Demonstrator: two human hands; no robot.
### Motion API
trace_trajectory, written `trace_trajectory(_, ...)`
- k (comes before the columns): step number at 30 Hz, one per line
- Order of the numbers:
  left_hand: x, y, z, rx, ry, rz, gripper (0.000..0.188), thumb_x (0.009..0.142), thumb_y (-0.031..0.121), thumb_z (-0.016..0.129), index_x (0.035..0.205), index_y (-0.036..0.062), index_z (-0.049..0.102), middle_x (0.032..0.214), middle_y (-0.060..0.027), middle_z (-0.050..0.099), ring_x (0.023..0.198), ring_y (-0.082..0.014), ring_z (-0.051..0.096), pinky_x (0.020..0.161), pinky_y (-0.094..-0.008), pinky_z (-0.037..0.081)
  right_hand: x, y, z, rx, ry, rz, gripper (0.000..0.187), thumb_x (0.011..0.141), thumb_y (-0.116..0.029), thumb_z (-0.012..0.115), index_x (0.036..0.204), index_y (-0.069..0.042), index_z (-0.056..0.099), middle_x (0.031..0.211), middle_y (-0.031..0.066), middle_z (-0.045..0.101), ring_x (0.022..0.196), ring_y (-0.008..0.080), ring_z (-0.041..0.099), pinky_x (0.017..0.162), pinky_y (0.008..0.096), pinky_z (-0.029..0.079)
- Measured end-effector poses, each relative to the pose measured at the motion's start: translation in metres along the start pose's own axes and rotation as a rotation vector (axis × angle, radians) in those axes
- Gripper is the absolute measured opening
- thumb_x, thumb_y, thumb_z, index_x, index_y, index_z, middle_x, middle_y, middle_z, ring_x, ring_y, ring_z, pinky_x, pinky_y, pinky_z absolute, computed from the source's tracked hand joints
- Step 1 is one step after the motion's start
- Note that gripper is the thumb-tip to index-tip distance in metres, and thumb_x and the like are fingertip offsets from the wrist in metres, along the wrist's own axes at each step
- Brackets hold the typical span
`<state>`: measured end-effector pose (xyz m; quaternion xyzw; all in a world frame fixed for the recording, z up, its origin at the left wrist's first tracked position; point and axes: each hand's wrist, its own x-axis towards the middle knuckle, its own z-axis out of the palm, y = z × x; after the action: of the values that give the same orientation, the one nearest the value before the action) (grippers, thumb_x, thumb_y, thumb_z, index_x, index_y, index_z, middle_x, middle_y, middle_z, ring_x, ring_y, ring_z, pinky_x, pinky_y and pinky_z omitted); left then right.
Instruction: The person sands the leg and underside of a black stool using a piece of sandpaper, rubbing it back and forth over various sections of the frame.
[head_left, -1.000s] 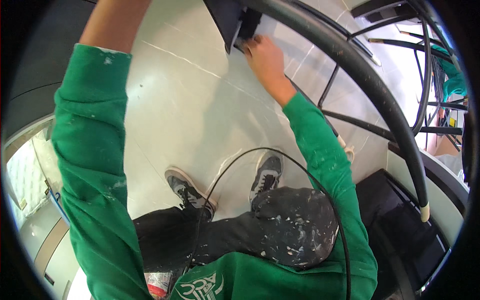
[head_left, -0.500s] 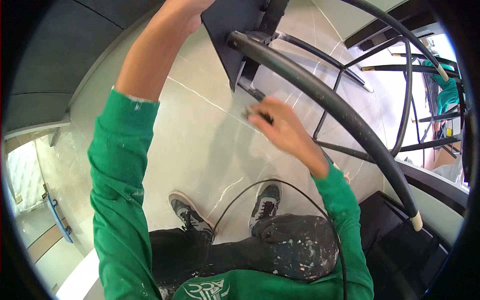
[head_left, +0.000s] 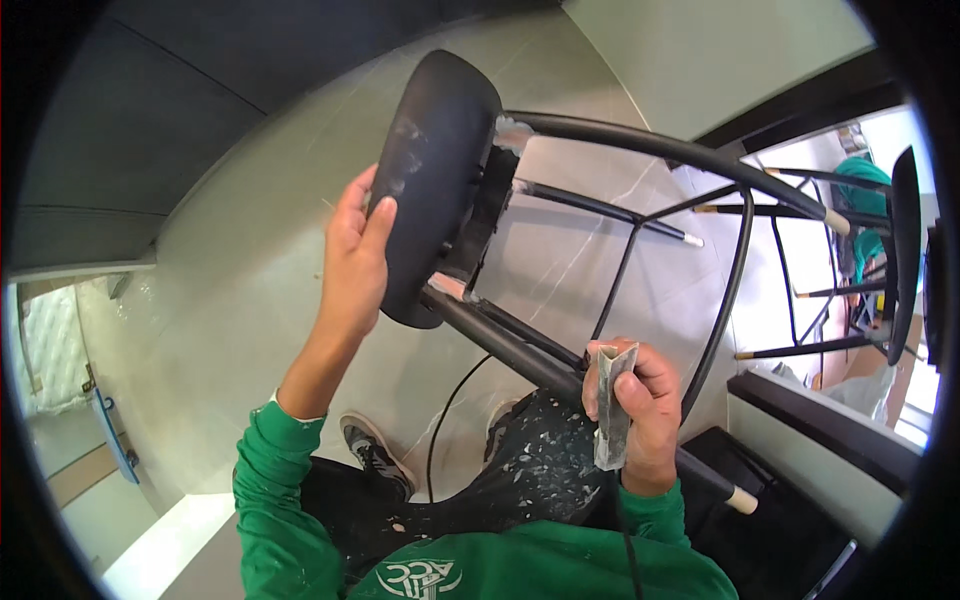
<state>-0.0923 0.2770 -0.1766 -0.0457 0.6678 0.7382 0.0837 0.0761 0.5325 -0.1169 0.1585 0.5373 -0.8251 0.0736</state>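
A black stool with tubular metal legs and a rounded, smooth seat (head_left: 430, 180) lies tilted on its side in front of the seated person, seat at upper centre-left, legs stretching to the right. Whitish smudges mark the seat, and pale, bare-looking patches (head_left: 450, 286) show where the legs meet it. The visible leg ends have cream-coloured tips (head_left: 838, 222).

The left hand (head_left: 355, 260) grips the seat's near edge, thumb on its face and the other fingers curled along the rim. The right hand (head_left: 650, 410), lower right, pinches a stiff grey sheet folded lengthwise into a V (head_left: 613, 405) between thumb and fingers, above a stool leg; whether it touches that leg is unclear.

Below are dark, paint-speckled trousers (head_left: 545, 450), a dark shoe (head_left: 375, 460) and a thin black cable (head_left: 437, 430) over a glossy grey tiled floor (head_left: 270, 260). More black stools (head_left: 903, 260) stand at far right.
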Motion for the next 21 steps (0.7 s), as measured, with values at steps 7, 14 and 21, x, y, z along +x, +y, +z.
trace_trajectory(7,-0.001,0.008,0.002,0.232,0.04,0.101,0.045,0.105,0.008,0.062,0.145,-0.0065,0.048,0.124,-0.0134,0.068,0.111,-0.0162,0.066,0.098,-0.0309,0.054,0.004,-0.013,-0.002,0.115,0.112,0.075,0.04,0.105,-0.024,0.061,0.128,0.008,0.066,0.091,0.005,0.068,0.081,0.011,0.062,0.078,0.0251,0.049)
trace_trajectory(14,0.002,-0.002,-0.013,0.292,0.085,0.193,0.052,0.097,0.007,0.071,0.142,-0.0086,0.052,0.123,-0.0201,0.071,0.109,-0.0233,0.07,0.096,-0.0351,0.055,-0.001,-0.017,-0.024,-0.431,-0.221,0.302,0.032,0.107,-0.027,0.06,0.124,-0.003,0.073,0.104,-0.0011,0.071,0.091,0.0082,0.06,0.086,0.0259,0.049)
trace_trajectory(21,0.003,0.001,-0.006,0.472,0.129,0.338,0.054,0.094,0.011,0.071,0.143,-0.0048,0.054,0.119,-0.029,0.071,0.107,-0.042,0.071,0.093,-0.0446,0.055,0.0,-0.013,-0.045,-0.461,-0.22,0.392,0.031,0.106,-0.029,0.061,0.12,-0.006,0.076,0.099,-0.0023,0.071,0.088,0.0086,0.063,0.084,0.0253,0.05)
